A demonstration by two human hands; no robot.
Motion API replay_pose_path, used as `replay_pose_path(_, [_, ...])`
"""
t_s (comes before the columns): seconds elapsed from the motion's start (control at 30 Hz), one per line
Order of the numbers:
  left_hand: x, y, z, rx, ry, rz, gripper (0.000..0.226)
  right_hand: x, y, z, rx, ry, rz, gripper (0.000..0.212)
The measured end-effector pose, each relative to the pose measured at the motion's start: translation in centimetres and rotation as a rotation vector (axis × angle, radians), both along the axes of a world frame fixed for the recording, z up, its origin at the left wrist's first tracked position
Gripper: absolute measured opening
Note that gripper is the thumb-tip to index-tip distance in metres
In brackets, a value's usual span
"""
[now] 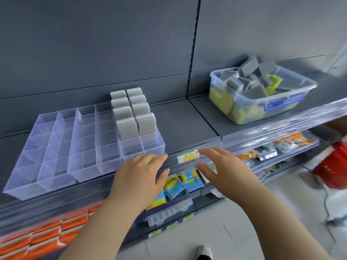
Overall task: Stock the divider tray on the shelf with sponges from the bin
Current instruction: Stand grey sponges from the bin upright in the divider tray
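Left hand (139,173) and right hand (225,171) empty, fingers spread, before shelf (184,124) edge, divider tray (56,147) with grey sponges (131,111) in right columns, bin (310,85) farther right, packets (180,182) below, blurred red basket (334,169) cut off

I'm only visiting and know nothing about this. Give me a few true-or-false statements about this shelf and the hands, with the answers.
1. The left hand and right hand both hold nothing. True.
2. The sponges in the divider tray stand in its leftmost columns. False: they stand in its two rightmost columns.
3. The bin sits right of the tray on the same shelf. True.
4. The bin is empty. False: it holds loose sponges, gray and yellow.
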State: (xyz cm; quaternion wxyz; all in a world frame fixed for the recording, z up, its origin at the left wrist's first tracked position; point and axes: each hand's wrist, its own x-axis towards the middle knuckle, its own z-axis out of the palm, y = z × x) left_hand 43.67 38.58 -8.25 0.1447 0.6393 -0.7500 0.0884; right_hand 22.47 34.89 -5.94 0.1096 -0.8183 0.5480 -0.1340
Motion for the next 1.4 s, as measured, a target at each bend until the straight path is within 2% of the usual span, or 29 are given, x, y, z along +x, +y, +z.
replay_pose_path(0.23, [-10.7,-6.6,3.1,-0.095,0.054,-0.164,0.044,-12.9,-2.6,2.5,-0.096,-0.183,-0.214,0.039])
replay_pose_path(0.4, [-21.3,-10.9,4.8,-0.178,0.096,-0.228,0.042,-24.0,-5.2,3.6,-0.156,-0.226,-0.288,0.038])
replay_pose_path(0.53, [-30.6,-13.5,3.6,-0.151,0.134,-0.309,0.037,-32.5,-6.4,2.7,-0.107,-0.223,-0.335,0.037])
replay_pose_path(0.67, [-36.3,-15.3,1.8,-0.073,0.155,-0.371,0.037,-37.8,-8.0,1.0,-0.054,-0.201,-0.379,0.037])
replay_pose_path(1.03, [-38.0,-25.3,2.4,-0.080,0.180,-0.284,0.035,-40.5,-19.4,0.2,-0.001,-0.262,-0.212,0.036])
replay_pose_path(1.17, [-36.4,-30.1,3.5,-0.138,0.140,-0.235,0.025,-39.5,-25.9,1.9,-0.038,-0.250,-0.131,0.035])
replay_pose_path(1.23, [-35.2,-32.6,3.9,-0.147,0.125,-0.211,0.029,-39.1,-28.9,2.9,-0.080,-0.277,-0.100,0.032])
replay_pose_path(1.33, [-33.9,-36.0,4.8,-0.028,0.052,-0.223,0.041,-38.9,-32.7,3.5,-0.132,-0.300,-0.082,0.030])
replay_pose_path(1.4, [-32.9,-37.9,4.7,0.189,-0.017,-0.253,0.047,-39.0,-35.1,3.4,-0.119,-0.287,-0.062,0.030])
